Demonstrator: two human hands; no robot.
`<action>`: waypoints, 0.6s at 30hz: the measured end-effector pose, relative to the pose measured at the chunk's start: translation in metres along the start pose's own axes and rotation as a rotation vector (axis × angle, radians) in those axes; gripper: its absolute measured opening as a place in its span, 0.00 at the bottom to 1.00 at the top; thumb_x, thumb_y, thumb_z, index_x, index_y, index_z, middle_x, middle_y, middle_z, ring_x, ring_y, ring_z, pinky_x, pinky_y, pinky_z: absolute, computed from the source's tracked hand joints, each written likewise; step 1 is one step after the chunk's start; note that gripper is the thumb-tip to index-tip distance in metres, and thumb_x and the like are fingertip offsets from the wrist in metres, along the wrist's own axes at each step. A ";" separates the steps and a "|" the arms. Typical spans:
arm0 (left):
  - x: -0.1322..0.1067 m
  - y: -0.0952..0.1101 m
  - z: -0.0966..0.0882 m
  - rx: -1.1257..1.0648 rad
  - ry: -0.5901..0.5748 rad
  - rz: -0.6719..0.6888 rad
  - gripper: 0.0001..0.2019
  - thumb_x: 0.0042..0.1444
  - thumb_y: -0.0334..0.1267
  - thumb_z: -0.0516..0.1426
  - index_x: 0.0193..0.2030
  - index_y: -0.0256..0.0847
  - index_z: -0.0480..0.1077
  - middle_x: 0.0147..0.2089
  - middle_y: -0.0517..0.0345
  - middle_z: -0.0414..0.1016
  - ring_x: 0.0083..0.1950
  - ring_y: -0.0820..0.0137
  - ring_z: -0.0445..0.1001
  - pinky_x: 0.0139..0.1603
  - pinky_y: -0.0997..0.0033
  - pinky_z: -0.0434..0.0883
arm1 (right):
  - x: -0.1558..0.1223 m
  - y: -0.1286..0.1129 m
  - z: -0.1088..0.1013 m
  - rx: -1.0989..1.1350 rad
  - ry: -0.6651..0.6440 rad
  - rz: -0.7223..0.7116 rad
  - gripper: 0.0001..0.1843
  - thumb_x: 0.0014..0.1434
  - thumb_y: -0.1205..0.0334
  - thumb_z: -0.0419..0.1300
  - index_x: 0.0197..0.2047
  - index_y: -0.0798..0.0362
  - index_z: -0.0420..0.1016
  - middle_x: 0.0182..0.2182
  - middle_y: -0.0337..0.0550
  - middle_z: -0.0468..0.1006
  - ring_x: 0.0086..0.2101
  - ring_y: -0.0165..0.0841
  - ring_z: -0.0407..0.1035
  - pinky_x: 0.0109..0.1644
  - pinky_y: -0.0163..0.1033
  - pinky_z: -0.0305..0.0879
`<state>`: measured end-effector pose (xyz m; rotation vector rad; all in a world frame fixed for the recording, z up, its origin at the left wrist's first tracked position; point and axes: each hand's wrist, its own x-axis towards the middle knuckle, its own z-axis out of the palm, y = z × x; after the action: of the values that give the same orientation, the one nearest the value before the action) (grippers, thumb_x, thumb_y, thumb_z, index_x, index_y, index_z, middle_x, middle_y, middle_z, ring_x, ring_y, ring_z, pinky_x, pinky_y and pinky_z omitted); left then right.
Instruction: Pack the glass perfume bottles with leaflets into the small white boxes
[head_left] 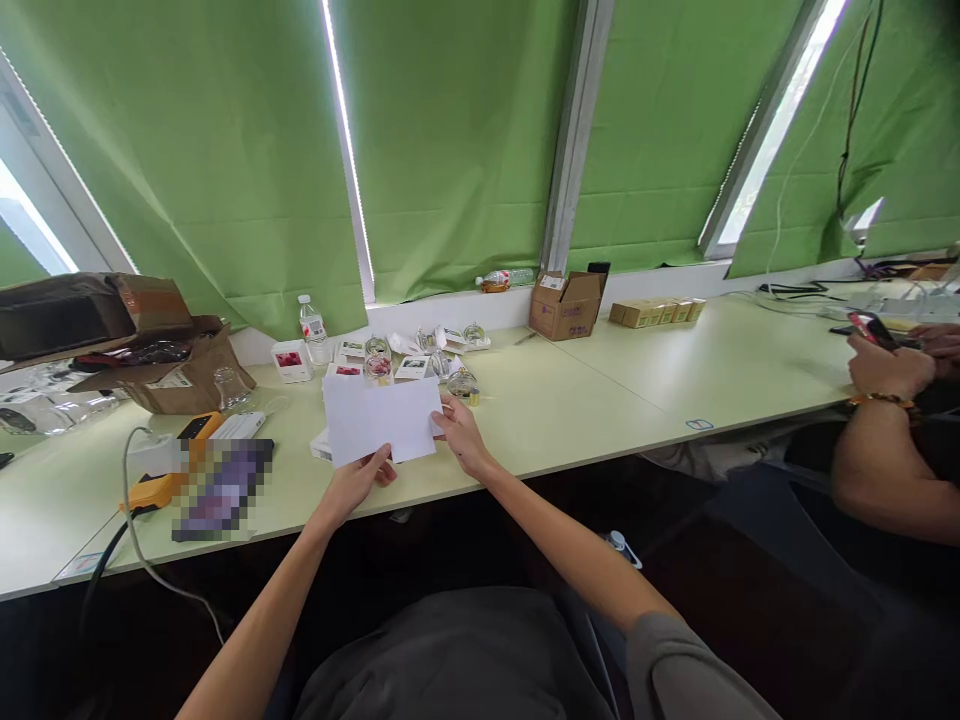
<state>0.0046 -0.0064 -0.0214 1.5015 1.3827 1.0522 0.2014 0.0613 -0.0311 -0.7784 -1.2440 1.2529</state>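
A white sheet of paper (pixel 381 418) is held up above the front of the table, with its blank side toward me. My left hand (pixel 361 482) grips its lower edge, thumb on the near face. My right hand (pixel 459 432) pinches its right edge. Behind the sheet lie several small glass bottles (pixel 463 383) and small printed white boxes (pixel 412 368), some partly covered by the paper. A white box (pixel 321 446) with a barcode shows at the sheet's lower left.
Left on the pale table (pixel 525 430) are a phone-like object (pixel 225 490) that is blurred out, an orange device (pixel 150 492) with cables, and open cartons (pixel 172 385). Further right stand a brown carton (pixel 564 305) and a row of small boxes (pixel 656 313). Another person's hand (pixel 889 365) holds a phone.
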 end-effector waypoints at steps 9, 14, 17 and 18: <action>0.009 -0.010 -0.003 -0.318 0.065 -0.036 0.18 0.55 0.44 0.62 0.46 0.31 0.70 0.36 0.46 0.79 0.32 0.66 0.78 0.38 0.65 0.76 | 0.007 0.014 -0.007 -0.038 -0.176 0.113 0.11 0.58 0.63 0.59 0.45 0.54 0.74 0.35 0.45 0.81 0.32 0.37 0.76 0.34 0.43 0.76; 0.008 -0.007 -0.001 -0.361 0.105 -0.034 0.18 0.55 0.40 0.63 0.48 0.32 0.69 0.38 0.47 0.78 0.28 0.67 0.77 0.36 0.64 0.78 | 0.005 0.016 -0.001 -0.062 -0.182 0.119 0.11 0.59 0.59 0.59 0.44 0.53 0.73 0.35 0.44 0.80 0.30 0.36 0.75 0.33 0.43 0.77; 0.007 -0.005 -0.002 -0.365 0.119 -0.031 0.17 0.56 0.38 0.62 0.49 0.31 0.68 0.36 0.49 0.78 0.28 0.67 0.77 0.35 0.64 0.78 | 0.002 0.015 0.002 -0.097 -0.159 0.103 0.13 0.62 0.52 0.56 0.38 0.54 0.73 0.31 0.43 0.78 0.28 0.35 0.74 0.31 0.42 0.76; 0.007 -0.005 -0.002 -0.365 0.126 -0.029 0.17 0.56 0.38 0.62 0.49 0.31 0.68 0.35 0.49 0.78 0.28 0.67 0.77 0.34 0.65 0.78 | 0.001 0.015 0.003 -0.104 -0.153 0.101 0.16 0.63 0.50 0.55 0.35 0.54 0.73 0.29 0.43 0.77 0.27 0.35 0.74 0.31 0.42 0.76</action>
<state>0.0014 0.0014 -0.0250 1.1622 1.2121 1.3187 0.1942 0.0648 -0.0441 -0.8412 -1.4173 1.3587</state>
